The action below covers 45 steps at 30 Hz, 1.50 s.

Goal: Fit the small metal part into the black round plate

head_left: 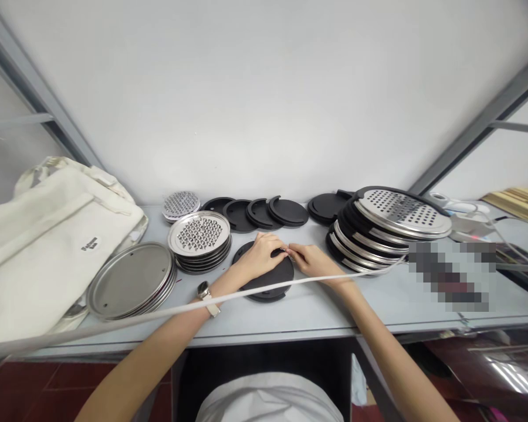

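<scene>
A round black disc [270,281] lies on the table in front of me. My left hand [264,255] rests over its upper part, thumb and fingers closed together towards the right. At the disc's right edge my right hand [305,259] is pinched, its fingertips meeting those of my left hand. Whatever sits between the fingertips is too small to make out. Left of the disc stands a stack of grater plates [200,234] with a shiny perforated one on top. Several black discs [289,212] lie overlapping behind my hands.
Plain metal discs [132,280] are stacked at the left beside a white cloth bag [66,240]. A tall stack of black-rimmed grater plates [400,211] stands at the right. A pale cable [321,278] crosses the view in front of my wrists. Yellow pieces [517,202] lie far right.
</scene>
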Available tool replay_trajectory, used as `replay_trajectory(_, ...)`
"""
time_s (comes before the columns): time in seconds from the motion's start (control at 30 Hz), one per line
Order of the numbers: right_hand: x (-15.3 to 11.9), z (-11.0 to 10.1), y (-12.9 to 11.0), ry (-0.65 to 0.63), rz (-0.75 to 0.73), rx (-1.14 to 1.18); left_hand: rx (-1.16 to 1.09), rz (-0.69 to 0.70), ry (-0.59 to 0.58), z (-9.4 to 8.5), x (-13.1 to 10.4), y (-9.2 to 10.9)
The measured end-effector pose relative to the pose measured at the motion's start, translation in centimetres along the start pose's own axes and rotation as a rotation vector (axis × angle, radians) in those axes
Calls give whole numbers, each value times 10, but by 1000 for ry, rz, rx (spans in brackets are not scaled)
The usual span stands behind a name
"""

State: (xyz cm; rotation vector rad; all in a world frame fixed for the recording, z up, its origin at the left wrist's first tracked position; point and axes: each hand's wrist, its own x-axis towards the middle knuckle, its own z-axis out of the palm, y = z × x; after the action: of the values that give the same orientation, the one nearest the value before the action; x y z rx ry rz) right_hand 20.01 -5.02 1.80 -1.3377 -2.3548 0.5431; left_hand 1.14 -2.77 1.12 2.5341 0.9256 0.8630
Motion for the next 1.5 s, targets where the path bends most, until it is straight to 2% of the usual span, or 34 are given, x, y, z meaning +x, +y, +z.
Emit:
replay_trajectory(0.33,0,-3,-1,10,-7,30,4,-5,2,1,1,-2)
replay_trajectory(0.6,-2,2,5,3,-33,129,100,56,-25,-3,-3,3)
replay_trajectory(1.17,-3,5,6,-10,-6,164,134,18,-71,-8,-4,8)
replay_trajectory(1.37,-1,6,7,-8,9,124,164,0,-37,-9,-5,14)
replay_trajectory(1.5,-1,4,6,-14,1,136,211,-5,-56,-9,-5,14)
